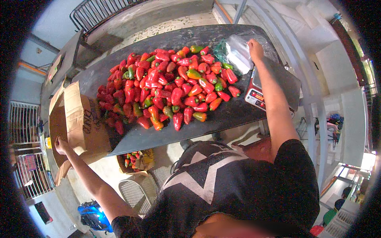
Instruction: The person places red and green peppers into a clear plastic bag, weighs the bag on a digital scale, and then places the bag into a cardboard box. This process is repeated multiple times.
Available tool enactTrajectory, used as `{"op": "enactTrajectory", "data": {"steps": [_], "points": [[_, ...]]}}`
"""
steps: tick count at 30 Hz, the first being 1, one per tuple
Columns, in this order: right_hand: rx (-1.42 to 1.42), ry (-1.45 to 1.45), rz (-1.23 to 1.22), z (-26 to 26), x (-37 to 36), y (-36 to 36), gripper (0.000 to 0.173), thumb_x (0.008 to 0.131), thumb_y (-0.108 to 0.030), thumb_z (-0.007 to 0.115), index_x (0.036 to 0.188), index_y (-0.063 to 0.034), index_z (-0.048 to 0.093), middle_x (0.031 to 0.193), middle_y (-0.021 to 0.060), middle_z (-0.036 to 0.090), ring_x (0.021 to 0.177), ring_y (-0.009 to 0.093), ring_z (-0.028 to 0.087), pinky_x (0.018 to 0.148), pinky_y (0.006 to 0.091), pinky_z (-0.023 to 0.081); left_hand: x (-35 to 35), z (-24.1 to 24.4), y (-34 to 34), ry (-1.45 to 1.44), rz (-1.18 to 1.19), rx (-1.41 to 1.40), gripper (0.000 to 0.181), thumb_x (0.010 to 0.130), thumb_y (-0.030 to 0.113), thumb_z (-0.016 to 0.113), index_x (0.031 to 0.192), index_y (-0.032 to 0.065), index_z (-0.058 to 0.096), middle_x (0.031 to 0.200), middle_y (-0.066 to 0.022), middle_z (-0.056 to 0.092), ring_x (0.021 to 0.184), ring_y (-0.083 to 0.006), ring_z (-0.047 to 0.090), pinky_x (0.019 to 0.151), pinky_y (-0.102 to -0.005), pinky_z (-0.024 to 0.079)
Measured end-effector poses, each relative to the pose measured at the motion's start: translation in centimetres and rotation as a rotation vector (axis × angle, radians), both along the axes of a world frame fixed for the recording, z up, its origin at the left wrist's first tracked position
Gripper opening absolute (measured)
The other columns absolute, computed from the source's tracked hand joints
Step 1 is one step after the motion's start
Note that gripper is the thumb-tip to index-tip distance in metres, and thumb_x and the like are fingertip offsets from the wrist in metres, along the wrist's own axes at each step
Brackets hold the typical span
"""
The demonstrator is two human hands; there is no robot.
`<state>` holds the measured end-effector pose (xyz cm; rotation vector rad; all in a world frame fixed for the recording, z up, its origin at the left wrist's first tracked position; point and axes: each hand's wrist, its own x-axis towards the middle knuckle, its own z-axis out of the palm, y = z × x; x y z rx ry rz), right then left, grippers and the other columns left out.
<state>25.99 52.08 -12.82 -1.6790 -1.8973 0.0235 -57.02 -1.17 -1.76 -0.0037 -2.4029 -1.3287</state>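
Note:
A large heap of red bell peppers (166,80), some partly green or orange, covers the middle of a dark tabletop (140,141). At the far right of the heap, my right hand (256,50) is closed at the edge of a stack of clear plastic bags (238,53). Below that forearm sits a digital scale (256,95) with a lit display and a dark platform, partly hidden by the arm. On the left, my left hand (62,145) is over the opening of a cardboard box (95,131) with handwriting on its side. Its fingers are curled; whether they grip anything is unclear.
Beneath the table's near edge stands a box of more peppers (132,160), beside a grey perforated plastic crate (135,190). A blue bag (95,215) lies on the floor at lower left. Grey metal posts (311,89) rise past the table's right end.

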Motion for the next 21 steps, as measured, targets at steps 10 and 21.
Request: {"op": "enactTrajectory", "data": {"steps": [10, 21], "points": [[-0.084, 0.778, 0.452, 11.8, 0.0, 1.2, 0.018, 0.085, -0.021, 0.061, 0.082, -0.0034, 0.062, 0.067, 0.0042, 0.06, 0.063, 0.013, 0.057, 0.061, 0.0292, 0.046, 29.7, 1.2, 13.3, -0.227, -1.11, 0.578, 0.022, 0.09, 0.014, 0.053, 0.105, -0.0002, 0.06, 0.099, -0.0092, 0.063, 0.087, -0.0156, 0.059, 0.077, -0.0275, 0.048], [-0.864, 0.461, 1.355, 5.3, -5.2, -19.6, 0.03, 0.09, -0.026, 0.058, 0.076, 0.0003, 0.056, 0.065, 0.0011, 0.05, 0.068, 0.006, 0.049, 0.063, 0.0275, 0.042, 64.8, -3.1, 20.2, 0.141, -1.458, -0.421, 0.059, 0.06, 0.013, 0.078, 0.113, 0.0061, 0.053, 0.111, -0.011, 0.057, 0.108, -0.0312, 0.049, 0.098, -0.0458, 0.032]]}}
